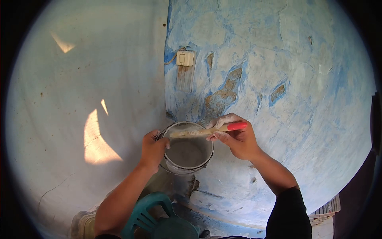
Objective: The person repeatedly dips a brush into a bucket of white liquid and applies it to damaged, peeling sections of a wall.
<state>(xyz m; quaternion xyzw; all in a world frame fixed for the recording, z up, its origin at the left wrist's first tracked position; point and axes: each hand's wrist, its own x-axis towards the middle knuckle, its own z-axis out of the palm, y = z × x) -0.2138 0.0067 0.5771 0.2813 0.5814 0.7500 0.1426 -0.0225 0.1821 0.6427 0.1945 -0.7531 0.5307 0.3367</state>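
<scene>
My left hand (154,149) is closed on the rim of a round bucket (171,164), steadying it in front of the wall. Grey material (188,153) shows inside the bucket. In my right hand (235,137) is a putty knife (223,128) with a pale wooden handle and a red end. Its smeared blade points left, lying across the top of the bucket's opening in this view. Whitish residue coats the fingers of my right hand.
A blue, peeling wall (294,131) with patches of bare plaster (225,93) stands ahead, bearing a light switch (185,58). At the left is a paler wall panel (119,59). Below the bucket stands a green plastic chair (171,225).
</scene>
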